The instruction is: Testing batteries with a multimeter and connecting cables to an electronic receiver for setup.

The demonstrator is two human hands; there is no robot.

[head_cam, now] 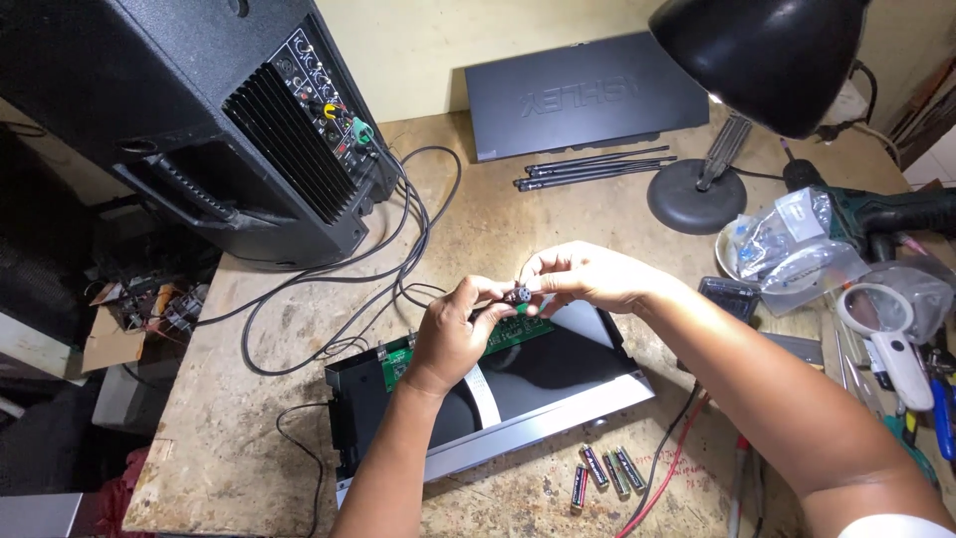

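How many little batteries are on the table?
4 batteries, lying side by side near the table's front edge, just below the open black device. More could be hidden.

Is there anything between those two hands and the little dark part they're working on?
Nothing visible. The left hand and the right hand both pinch the small dark part directly with their fingers, above the green circuit board in the open black case.

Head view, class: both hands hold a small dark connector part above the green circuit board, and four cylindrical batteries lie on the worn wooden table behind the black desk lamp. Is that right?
Not quite. The head view shows the four cylindrical batteries at the near edge of the worn wooden table, in front of the open device, not behind the black desk lamp. The rest stands: both hands hold the small dark connector part above the green circuit board.
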